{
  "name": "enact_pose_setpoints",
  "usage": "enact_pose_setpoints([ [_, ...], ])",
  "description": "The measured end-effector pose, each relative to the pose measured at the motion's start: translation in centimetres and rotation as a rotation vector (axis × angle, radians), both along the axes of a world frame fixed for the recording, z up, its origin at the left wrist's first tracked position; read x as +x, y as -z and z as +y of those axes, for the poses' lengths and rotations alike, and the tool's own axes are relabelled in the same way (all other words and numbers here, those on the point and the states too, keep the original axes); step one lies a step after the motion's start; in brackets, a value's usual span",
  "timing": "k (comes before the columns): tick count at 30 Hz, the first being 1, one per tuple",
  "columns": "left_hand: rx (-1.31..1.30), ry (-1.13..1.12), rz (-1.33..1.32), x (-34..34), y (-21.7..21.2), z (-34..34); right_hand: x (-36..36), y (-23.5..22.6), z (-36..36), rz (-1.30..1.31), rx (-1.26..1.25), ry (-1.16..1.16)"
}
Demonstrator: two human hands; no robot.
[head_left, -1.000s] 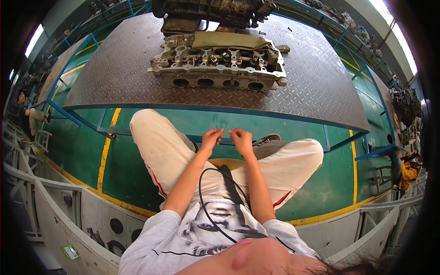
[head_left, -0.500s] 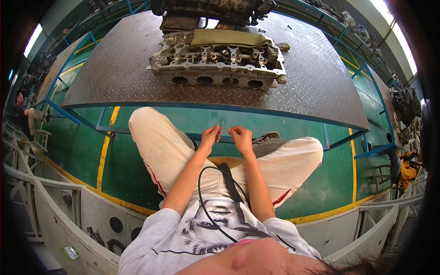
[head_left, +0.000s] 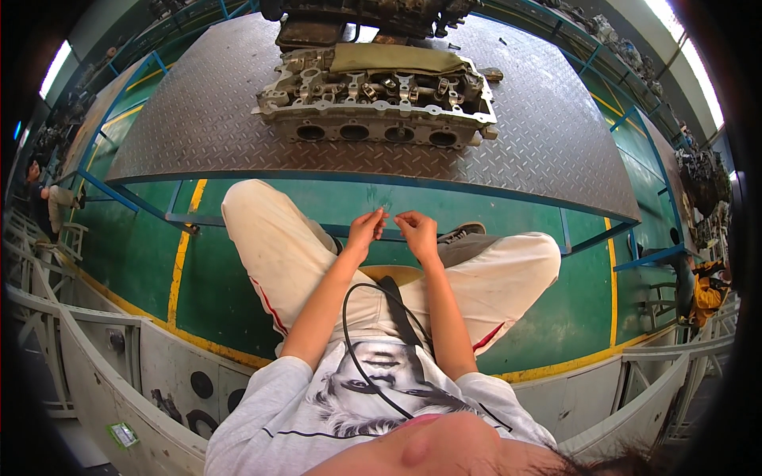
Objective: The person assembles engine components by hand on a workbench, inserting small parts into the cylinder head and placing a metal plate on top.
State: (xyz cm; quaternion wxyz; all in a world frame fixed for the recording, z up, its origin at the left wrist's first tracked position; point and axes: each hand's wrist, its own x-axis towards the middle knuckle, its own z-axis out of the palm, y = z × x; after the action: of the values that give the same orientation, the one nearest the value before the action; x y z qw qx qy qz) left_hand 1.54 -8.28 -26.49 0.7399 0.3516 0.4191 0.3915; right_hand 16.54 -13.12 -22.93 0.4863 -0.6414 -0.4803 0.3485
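Two bare hands meet above the lap, their fingertips just apart: the left hand (head_left: 366, 230) curls with thumb drawn toward forefinger, and the right hand (head_left: 418, 232) bends likewise; I cannot tell whether either pinches something small. Both are clear of the cylinder head (head_left: 377, 119), which lies beyond them on the table (head_left: 548, 135). Its top is uncovered, valve parts exposed, an olive cloth (head_left: 397, 57) along the back; how much is finished or left on it, I cannot judge. Across the room, at far left a person (head_left: 48, 194) sits beside another bench; next comes a yellow line (head_left: 182, 262) on green floor (head_left: 214, 293), then the patterned metal tabletop with a dark engine assembly (head_left: 373, 16) behind, and at far right someone in yellow (head_left: 706, 293).
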Motion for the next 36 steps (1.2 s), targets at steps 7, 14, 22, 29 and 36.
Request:
enact_pose_setpoints([
  [7, 0.019, 0.040, 0.022, -0.2, -0.4, -0.1, 0.0, -0.4, -0.1, -0.014, 0.013, -0.010],
  [14, -0.106, 0.081, -0.176, -0.6, 0.5, 0.1, -0.8, -0.1, -0.4, -0.076, 0.040, -0.043],
  [22, -0.138, 0.068, -0.277, -0.1, 0.4, 0.1, -1.6, -0.3, -0.3, -0.037, 0.053, -0.063],
  [29, -0.137, 0.150, -0.387, 0.5, 0.1, -0.3, -1.6, -0.3, -0.3, 0.029, 0.056, -0.080],
  [36, -0.144, 0.200, -0.453, 0.6, -0.4, -0.4, -1.5, -0.1, -0.2, 0.052, 0.082, -0.084],
])
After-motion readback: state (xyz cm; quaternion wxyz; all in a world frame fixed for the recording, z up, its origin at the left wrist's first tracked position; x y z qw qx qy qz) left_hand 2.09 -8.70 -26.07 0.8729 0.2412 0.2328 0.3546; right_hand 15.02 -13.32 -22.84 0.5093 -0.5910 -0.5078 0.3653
